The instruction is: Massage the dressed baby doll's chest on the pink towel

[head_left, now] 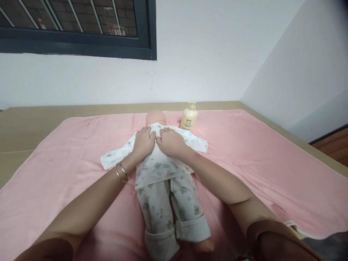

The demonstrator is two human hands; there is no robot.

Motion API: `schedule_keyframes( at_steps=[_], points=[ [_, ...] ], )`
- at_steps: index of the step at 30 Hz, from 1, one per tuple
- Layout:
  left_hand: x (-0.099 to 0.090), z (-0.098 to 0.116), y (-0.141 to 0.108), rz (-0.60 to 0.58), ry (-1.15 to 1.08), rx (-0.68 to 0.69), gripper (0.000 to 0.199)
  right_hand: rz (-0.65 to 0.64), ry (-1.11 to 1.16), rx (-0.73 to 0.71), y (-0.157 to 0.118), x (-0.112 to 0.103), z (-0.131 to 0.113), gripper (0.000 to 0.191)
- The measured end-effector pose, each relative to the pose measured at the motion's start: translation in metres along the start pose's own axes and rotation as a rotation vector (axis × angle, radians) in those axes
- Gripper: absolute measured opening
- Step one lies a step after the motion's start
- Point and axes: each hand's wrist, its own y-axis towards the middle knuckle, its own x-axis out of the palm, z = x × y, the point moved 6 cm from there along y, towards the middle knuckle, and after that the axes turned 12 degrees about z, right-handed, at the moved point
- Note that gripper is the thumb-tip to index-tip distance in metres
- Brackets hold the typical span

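A baby doll point(160, 163), probably light and firm beneath soft, shifting clothes, lies on a pink cloth point(244, 145), best lifted with a palm under the torso and another behind the head. White animal-print trousers point(157, 203) with turned-up cuffs meet a matching long-sleeved shirt point(157, 172), where the left hand point(144, 143) and right hand point(172, 142) rest, clasping nothing, below a smooth, bare head point(156, 117).

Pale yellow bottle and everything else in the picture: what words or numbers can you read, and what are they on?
Bottle: dark print on its front, too small and blurred to read.
Doll's shirt and trousers: little printed pictures, no words I can read.
Anywhere else: no readable words or numbers.
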Motion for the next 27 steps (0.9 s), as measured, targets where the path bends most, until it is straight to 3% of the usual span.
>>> schedule_keyframes(
  at_steps=[3, 6, 10, 15, 22, 27],
  points=[
    [-0.003, 0.017, -0.016, 0.027, 0.119, 0.053, 0.049, -0.025, 0.122, 0.079, 0.015, 0.005, 0.022, 0.047],
    [-0.004, 0.03, -0.029, 0.03, 0.188, 0.103, 0.052, 0.003, 0.1, 0.123, 0.023, 0.013, 0.033, 0.05],
    [0.001, 0.019, -0.021, -0.067, 0.154, 0.04, 0.055, 0.047, -0.017, 0.095, 0.011, 0.015, 0.019, 0.051],
    [0.001, 0.002, -0.005, -0.129, 0.126, -0.031, 0.058, 0.065, -0.139, -0.061, -0.005, 0.006, -0.004, 0.05],
    [-0.006, 0.029, -0.021, -0.179, 0.236, 0.068, 0.061, -0.067, 0.043, 0.06, 0.023, 0.011, 0.026, 0.054],
    [0.0, 0.01, -0.007, -0.195, 0.133, -0.055, 0.06, -0.057, -0.043, 0.043, 0.01, 0.015, 0.015, 0.061]
  ],
)
